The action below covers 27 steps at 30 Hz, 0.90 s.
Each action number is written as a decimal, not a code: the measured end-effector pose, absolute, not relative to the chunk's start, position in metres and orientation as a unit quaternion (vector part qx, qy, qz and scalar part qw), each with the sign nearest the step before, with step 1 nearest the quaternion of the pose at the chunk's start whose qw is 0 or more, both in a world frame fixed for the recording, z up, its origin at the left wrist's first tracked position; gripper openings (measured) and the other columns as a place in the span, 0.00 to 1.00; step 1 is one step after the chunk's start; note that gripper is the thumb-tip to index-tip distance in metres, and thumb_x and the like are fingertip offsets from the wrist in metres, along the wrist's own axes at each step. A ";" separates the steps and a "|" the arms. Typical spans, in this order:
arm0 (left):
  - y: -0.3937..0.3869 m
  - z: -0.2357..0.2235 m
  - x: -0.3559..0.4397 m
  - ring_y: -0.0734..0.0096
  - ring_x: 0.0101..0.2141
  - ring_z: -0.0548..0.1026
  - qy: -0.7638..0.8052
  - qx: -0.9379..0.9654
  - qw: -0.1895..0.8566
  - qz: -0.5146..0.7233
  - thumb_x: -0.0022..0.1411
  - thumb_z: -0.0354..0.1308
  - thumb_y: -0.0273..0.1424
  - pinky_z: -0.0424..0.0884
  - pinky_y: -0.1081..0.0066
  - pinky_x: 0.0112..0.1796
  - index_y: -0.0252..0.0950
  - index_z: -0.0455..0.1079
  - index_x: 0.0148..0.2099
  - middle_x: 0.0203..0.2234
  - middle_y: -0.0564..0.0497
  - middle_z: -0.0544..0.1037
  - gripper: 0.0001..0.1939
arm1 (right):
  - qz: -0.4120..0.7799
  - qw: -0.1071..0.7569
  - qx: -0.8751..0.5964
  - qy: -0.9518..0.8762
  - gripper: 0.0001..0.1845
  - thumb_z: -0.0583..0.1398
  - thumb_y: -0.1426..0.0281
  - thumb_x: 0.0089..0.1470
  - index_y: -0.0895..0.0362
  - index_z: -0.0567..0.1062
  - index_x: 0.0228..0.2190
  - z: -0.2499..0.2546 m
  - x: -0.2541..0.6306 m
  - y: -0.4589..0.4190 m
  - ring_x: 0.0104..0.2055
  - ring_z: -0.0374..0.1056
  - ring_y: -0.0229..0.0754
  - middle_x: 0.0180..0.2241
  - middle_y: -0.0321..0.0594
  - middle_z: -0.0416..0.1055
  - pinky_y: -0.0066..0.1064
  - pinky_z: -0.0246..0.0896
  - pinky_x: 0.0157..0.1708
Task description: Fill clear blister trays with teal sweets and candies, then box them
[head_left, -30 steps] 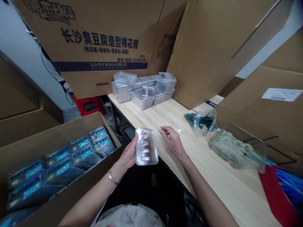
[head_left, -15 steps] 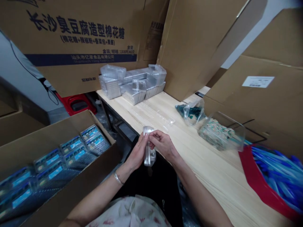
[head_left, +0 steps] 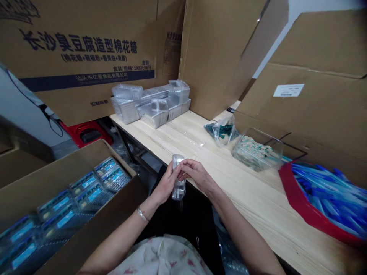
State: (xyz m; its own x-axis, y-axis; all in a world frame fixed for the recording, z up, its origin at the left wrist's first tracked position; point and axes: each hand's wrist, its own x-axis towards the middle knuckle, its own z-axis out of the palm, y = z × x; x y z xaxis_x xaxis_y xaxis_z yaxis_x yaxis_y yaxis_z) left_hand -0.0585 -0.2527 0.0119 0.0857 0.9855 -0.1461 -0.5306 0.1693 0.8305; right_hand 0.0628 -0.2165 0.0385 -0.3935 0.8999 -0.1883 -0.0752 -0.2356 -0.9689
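At the edge of the pale wooden table (head_left: 237, 185), the left hand (head_left: 164, 187) holds a clear moulded plastic container (head_left: 179, 192); the right hand (head_left: 197, 176) contacts it, fingers bunched, pinch not determinable.

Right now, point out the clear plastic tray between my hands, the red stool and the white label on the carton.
Clear plastic tray (head_left: 179, 191), head view: its lower end.
Red stool (head_left: 75, 130), head view: the seat, left of its opening.
White label (head_left: 288, 90), head view: middle of its face.
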 end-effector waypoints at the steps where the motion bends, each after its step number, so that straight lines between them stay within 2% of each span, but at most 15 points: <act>1: -0.253 0.012 -0.058 0.66 0.45 0.71 0.370 0.317 0.667 0.564 0.56 0.59 0.37 0.62 0.71 0.47 0.37 0.67 0.53 0.42 0.47 0.75 0.22 | 0.670 0.366 -0.409 -0.499 0.12 0.63 0.63 0.44 0.59 0.70 0.28 0.038 0.064 -0.217 0.22 0.67 0.34 0.20 0.32 0.70 0.28 0.67 0.27; 7: -0.254 0.010 -0.058 0.68 0.44 0.71 0.372 0.332 0.660 0.561 0.56 0.59 0.38 0.63 0.73 0.47 0.37 0.68 0.52 0.44 0.47 0.74 0.21 | 0.653 0.384 -0.404 -0.512 0.14 0.63 0.61 0.45 0.59 0.70 0.27 0.032 0.066 -0.218 0.22 0.67 0.34 0.21 0.33 0.70 0.29 0.67 0.28; 11: -0.254 0.011 -0.060 0.71 0.37 0.74 0.377 0.314 0.664 0.565 0.55 0.59 0.39 0.67 0.74 0.41 0.36 0.68 0.51 0.38 0.48 0.76 0.22 | 0.631 0.413 -0.417 -0.508 0.13 0.63 0.62 0.45 0.58 0.69 0.27 0.029 0.066 -0.220 0.22 0.66 0.34 0.20 0.32 0.69 0.29 0.67 0.27; 14: -0.253 0.012 -0.064 0.71 0.33 0.75 0.376 0.289 0.679 0.560 0.55 0.59 0.40 0.70 0.73 0.37 0.36 0.67 0.52 0.35 0.48 0.77 0.23 | 0.615 0.437 -0.408 -0.513 0.11 0.61 0.63 0.47 0.58 0.69 0.26 0.032 0.078 -0.219 0.21 0.64 0.33 0.20 0.32 0.67 0.26 0.64 0.24; 18: -0.251 0.008 -0.076 0.68 0.34 0.77 0.378 0.229 0.709 0.550 0.56 0.60 0.37 0.73 0.69 0.37 0.35 0.67 0.52 0.38 0.47 0.77 0.22 | 0.569 0.451 -0.437 -0.532 0.11 0.59 0.63 0.49 0.59 0.68 0.27 0.050 0.123 -0.215 0.21 0.63 0.33 0.20 0.34 0.67 0.25 0.61 0.22; 23: -0.253 0.001 -0.095 0.63 0.38 0.77 0.391 0.181 0.727 0.534 0.56 0.60 0.33 0.75 0.65 0.41 0.33 0.68 0.51 0.42 0.43 0.77 0.21 | 0.407 0.416 -0.513 -0.631 0.09 0.55 0.65 0.52 0.58 0.67 0.28 0.090 0.179 -0.217 0.20 0.62 0.33 0.19 0.34 0.66 0.26 0.59 0.22; 25: -0.256 0.001 -0.101 0.61 0.39 0.77 0.400 0.172 0.729 0.528 0.56 0.60 0.32 0.75 0.63 0.41 0.33 0.68 0.52 0.43 0.42 0.77 0.21 | 0.281 0.347 -0.555 -0.701 0.05 0.54 0.69 0.52 0.57 0.67 0.28 0.093 0.181 -0.215 0.21 0.63 0.35 0.21 0.35 0.67 0.27 0.60 0.24; 27: -0.259 0.002 -0.104 0.61 0.40 0.77 0.409 0.170 0.723 0.531 0.56 0.60 0.31 0.75 0.63 0.42 0.33 0.68 0.52 0.44 0.43 0.77 0.21 | 0.132 0.236 -0.602 -0.751 0.04 0.53 0.74 0.51 0.58 0.68 0.29 0.080 0.173 -0.209 0.26 0.65 0.38 0.25 0.39 0.69 0.28 0.61 0.28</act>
